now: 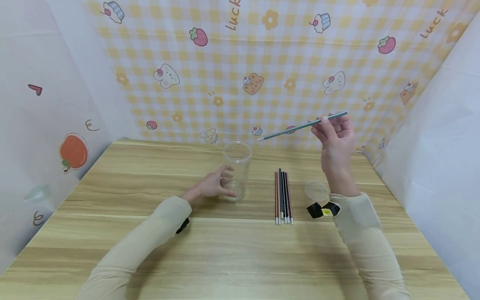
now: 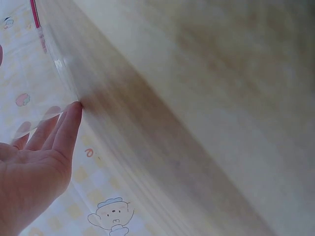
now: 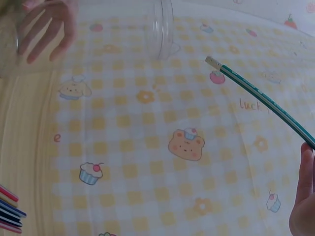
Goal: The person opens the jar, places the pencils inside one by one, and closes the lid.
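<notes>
A tall clear plastic cup (image 1: pixel 241 175) stands upright on the table. Low on its left side my left hand (image 1: pixel 215 183) holds it, thumb in front and fingers around the back; the left wrist view shows the fingers (image 2: pixel 69 130) along its wall. Raised above the table at the right, my right hand (image 1: pixel 337 137) pinches a green pencil (image 1: pixel 300 127) near one end between thumb and fingers. This pencil slants down to the left, its eraser end toward the cup's rim but apart from it. Several dark and red pencils (image 1: pixel 283 198) lie side by side right of the cup.
A round clear lid (image 1: pixel 316 191) lies on the wooden table (image 1: pixel 232 258) right of the pencils, near the right wrist with its black strap (image 1: pixel 323 209). Behind the table hangs a yellow checked cloth (image 1: pixel 210 71); white sheets (image 1: pixel 446 104) flank the sides.
</notes>
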Available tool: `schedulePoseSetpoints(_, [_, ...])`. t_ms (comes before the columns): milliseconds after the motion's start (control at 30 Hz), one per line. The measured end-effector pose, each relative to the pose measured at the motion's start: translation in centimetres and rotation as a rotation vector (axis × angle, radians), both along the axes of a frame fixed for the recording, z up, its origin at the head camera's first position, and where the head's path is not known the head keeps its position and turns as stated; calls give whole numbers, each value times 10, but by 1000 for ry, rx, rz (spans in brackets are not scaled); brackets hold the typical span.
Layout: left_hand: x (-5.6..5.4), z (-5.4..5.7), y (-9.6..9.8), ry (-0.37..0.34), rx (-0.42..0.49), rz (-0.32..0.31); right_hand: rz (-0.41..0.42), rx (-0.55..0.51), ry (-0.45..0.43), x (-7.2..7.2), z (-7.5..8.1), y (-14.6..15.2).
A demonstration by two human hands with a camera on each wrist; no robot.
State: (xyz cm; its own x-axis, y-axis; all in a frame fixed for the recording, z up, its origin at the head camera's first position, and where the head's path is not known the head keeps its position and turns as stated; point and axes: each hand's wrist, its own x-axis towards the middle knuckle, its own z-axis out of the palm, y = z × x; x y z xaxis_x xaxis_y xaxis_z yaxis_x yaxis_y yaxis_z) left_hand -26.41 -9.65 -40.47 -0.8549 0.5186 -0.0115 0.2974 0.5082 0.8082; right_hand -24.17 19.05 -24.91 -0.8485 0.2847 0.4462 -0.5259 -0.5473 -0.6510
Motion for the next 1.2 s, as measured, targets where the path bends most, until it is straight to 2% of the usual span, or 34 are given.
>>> schedulePoseSetpoints(200, [-1, -1, -1, -1, 2, -5, 16, 103, -9, 2, -10, -14])
schedulePoseSetpoints(433, [-1, -1, 0, -8, 8, -11, 32, 172, 27, 1, -20, -22])
schedulePoseSetpoints(767, [0, 0, 0, -12, 10, -8, 34, 330, -21, -1, -33, -37])
schedulePoseSetpoints(1033, [-1, -1, 0, -15, 18, -3, 12, 555, -24, -4, -39, -51])
schedulePoseSetpoints(1200, [-1, -1, 0, -21, 35, 2, 3, 653, -9, -6, -42, -59])
